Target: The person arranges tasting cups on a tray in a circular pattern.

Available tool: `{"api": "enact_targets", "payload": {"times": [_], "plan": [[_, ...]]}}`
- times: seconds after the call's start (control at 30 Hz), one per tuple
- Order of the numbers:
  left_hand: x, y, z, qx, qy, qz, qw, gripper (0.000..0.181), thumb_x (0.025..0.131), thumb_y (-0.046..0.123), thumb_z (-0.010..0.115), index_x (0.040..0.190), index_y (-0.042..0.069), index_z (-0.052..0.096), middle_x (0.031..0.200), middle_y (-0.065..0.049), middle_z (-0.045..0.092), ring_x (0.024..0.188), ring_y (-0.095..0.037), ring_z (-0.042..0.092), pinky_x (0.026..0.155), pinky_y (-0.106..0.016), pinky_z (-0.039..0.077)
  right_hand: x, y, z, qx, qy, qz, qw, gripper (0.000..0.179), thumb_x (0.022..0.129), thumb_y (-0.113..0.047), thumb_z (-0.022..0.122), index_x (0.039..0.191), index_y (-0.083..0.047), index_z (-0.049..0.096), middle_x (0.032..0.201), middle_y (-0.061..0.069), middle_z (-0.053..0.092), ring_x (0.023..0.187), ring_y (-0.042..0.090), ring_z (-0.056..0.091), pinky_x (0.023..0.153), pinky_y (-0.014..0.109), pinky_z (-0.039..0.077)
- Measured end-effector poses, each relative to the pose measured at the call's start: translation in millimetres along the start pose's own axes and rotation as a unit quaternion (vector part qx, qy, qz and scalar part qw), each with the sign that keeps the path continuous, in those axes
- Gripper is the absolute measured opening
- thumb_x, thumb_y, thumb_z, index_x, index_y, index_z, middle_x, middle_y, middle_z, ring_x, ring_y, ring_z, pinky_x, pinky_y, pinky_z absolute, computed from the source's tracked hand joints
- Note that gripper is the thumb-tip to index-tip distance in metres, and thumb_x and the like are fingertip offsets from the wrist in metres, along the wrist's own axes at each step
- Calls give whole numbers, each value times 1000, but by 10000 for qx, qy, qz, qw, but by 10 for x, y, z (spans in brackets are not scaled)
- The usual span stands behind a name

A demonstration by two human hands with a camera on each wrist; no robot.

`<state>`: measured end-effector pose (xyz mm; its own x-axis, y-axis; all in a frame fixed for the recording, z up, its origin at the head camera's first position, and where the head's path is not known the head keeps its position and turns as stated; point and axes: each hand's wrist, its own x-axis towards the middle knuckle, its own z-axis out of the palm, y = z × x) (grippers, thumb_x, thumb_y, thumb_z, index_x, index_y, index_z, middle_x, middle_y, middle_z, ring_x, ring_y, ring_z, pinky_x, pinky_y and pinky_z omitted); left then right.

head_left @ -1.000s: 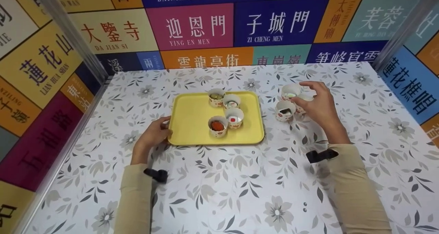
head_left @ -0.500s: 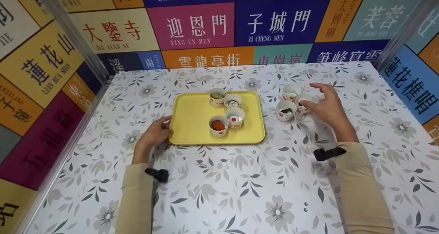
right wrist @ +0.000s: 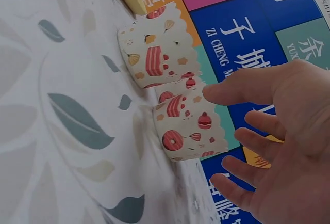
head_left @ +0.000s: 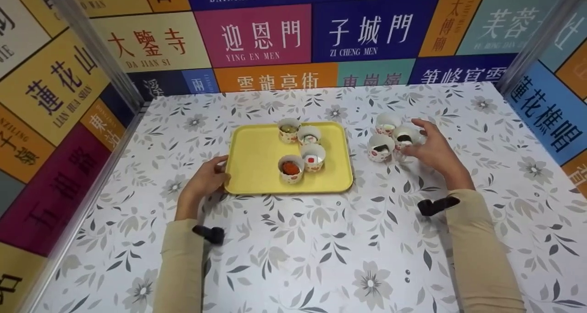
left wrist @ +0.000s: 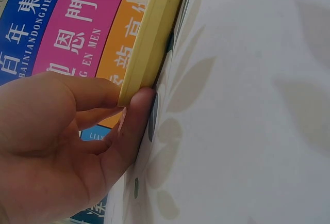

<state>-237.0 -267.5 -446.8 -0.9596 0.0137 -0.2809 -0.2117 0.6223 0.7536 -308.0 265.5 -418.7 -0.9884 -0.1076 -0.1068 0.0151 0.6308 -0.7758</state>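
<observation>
Patterned paper cup [head_left: 405, 138] right of flat yellow plastic tray [head_left: 257, 159]; right hand [head_left: 433, 150] spread beside it, empty; left hand [head_left: 206, 180] pinches tray edge, seemingly steadying it.

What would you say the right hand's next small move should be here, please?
Probably closing its fingers round the nearest paper cup: the right hand is open beside it, gripping nothing, while the left hand steadies the yellow tray.

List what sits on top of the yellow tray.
Four paper cups stand on the yellow tray: two by its far edge, two nearer the middle. One holds something orange-red; the other fillings are too small to name.
</observation>
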Motion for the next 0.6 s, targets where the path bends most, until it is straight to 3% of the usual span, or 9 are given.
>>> {"api": "enact_targets", "payload": {"times": [0.17, 0.4, 0.6], "plan": [[-1, -3, -3, -113, -32, -11, 9999, 65, 96, 4, 51, 158, 7, 29, 136, -26, 55, 111, -30, 63, 82, -31, 58, 36, 46, 37, 33, -137, 230, 9996, 96, 91, -22, 73, 162, -13, 10, 163, 29, 15, 148, 50, 21, 116, 64, 29], [-1, 5, -7, -163, -47, 5, 9999, 67, 95, 2, 50, 158, 7, 28, 135, -27, 55, 108, -30, 64, 78, -30, 59, 75, 58, 90, 98, -79, 281, 9995, 94, 92, -19, 72, 162, -12, 9, 166, 23, 14, 147, 49, 24, 117, 63, 27], [-14, 0, -4, -251, -159, -27, 9996, 65, 99, 4, 49, 159, 7, 26, 139, -27, 52, 116, -34, 62, 82, -33, 59, 108, 66, 144, 302, -32, 420, 9987, 96, 93, -24, 72, 162, -12, 7, 162, 24, 23, 145, 42, 33, 120, 55, 28]]}}
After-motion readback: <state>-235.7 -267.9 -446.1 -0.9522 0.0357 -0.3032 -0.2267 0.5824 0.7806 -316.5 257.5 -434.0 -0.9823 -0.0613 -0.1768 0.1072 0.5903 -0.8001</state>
